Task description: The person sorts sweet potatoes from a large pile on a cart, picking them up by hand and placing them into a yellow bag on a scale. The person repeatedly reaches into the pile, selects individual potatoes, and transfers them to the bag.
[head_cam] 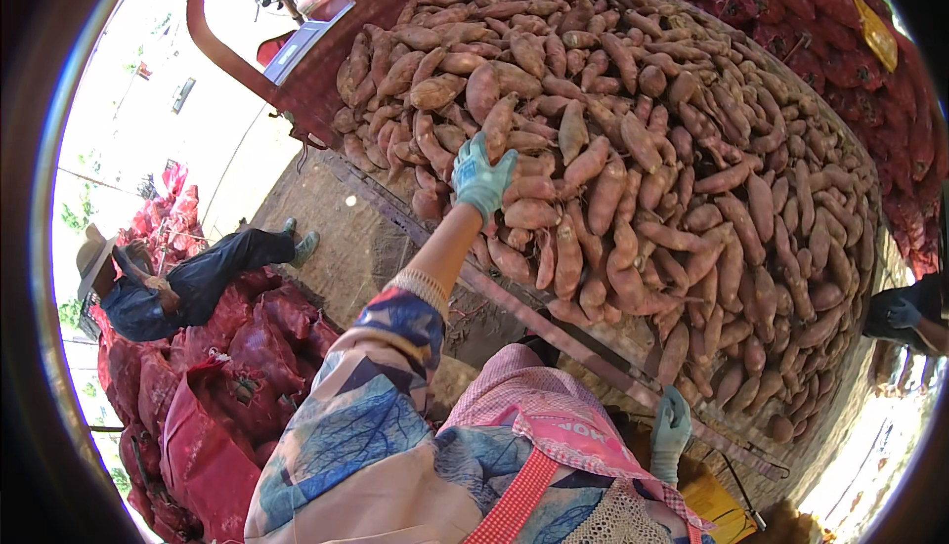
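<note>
A big heap of sweet potatoes (667,136) lies on the bed of a red vehicle before me. My left hand (482,177), in a light blue-green glove, reaches out over the near left part of the heap. Its fingers and thumb are around the lower end of one sweet potato (501,126). Lower right, my right hand (671,422), gloved alike, is close to the metal edge rail (563,333) of the bed. Its fingers are bent, and whether anything is between them is hidden.
Red mesh sacks (252,351) are piled at the left, where a person in a hat (163,288) leans back. More red sacks (838,47) stand behind the heap. Another person's gloved hand (903,314) shows at the right edge. A yellow sack (715,499) lies below my right hand.
</note>
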Tool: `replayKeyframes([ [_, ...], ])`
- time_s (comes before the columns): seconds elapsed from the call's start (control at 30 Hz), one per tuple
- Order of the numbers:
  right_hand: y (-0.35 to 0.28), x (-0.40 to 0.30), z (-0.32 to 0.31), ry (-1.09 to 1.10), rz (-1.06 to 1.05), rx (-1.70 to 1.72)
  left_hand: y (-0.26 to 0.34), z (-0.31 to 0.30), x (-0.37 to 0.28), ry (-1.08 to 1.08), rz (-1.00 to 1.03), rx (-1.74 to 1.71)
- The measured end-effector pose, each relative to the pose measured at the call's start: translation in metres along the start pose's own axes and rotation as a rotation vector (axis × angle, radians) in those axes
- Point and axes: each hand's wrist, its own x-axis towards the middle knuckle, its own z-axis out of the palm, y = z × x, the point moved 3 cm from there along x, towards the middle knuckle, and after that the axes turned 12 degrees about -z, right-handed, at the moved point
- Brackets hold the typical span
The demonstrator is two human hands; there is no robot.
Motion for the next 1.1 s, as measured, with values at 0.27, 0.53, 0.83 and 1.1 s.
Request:
replayKeyframes([
  [0.27, -0.062, 0.055, 0.05, -0.164, 0.016, 0.023, 0.013, 0.002, 0.062, -0.147, -0.136, 0.186],
  [0.53, -0.078, 0.089, 0.063, -0.303, -0.258, -0.044, 0.148, -0.013, 0.068, -0.328, 0.107, -0.428],
  [0.83, -0.123, 0.118, 0.094, -0.258, -0.203, 0.05, 0.081, 0.048, 0.125, -0.389, -0.089, 0.259],
  [1.1, -0.193, 0.2, 0.188, -0.016, 0.16, 0.973, 0.104, 0.07, 0.08, -1.117, -0.089, -0.939],
])
